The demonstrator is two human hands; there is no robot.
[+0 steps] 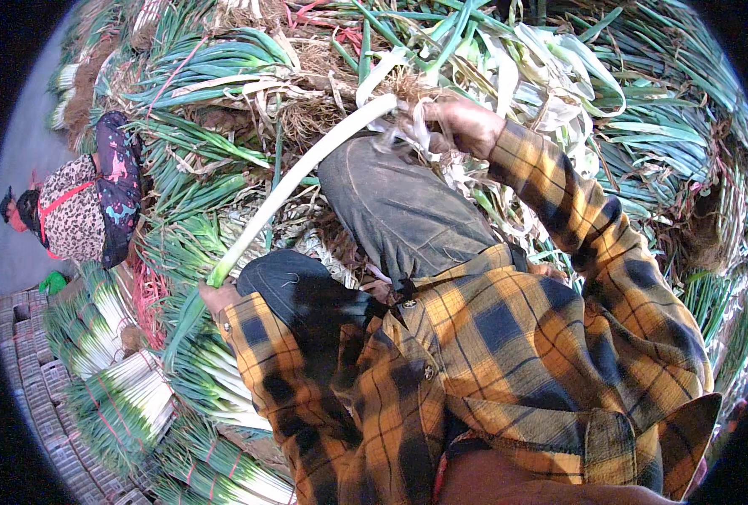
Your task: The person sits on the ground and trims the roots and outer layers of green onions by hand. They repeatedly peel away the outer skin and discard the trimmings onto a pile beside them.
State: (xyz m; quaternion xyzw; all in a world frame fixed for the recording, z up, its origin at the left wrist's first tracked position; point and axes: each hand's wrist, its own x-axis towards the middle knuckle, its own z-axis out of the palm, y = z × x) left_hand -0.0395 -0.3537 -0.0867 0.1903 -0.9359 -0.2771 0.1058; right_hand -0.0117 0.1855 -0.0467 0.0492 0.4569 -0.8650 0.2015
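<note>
A long green onion with a thick white stalk stretches diagonally across my knees. My left hand is closed around it where the white turns green, and its green leaves hang down beside the sleeve. At the stalk's root end is my right hand, fingers bent among pale dry peelings; the fingers are blurred, so what they grip cannot be told. Loose white and green leaves lie beyond the right hand. Unbundled green onions with white stalks lie below my left hand.
Heaps of green onions with brown roots surround my legs. Bundles tied with red bands lie at the lower left, near stacked crates or bricks. Red twine lies beside them. Another person is at the far left.
</note>
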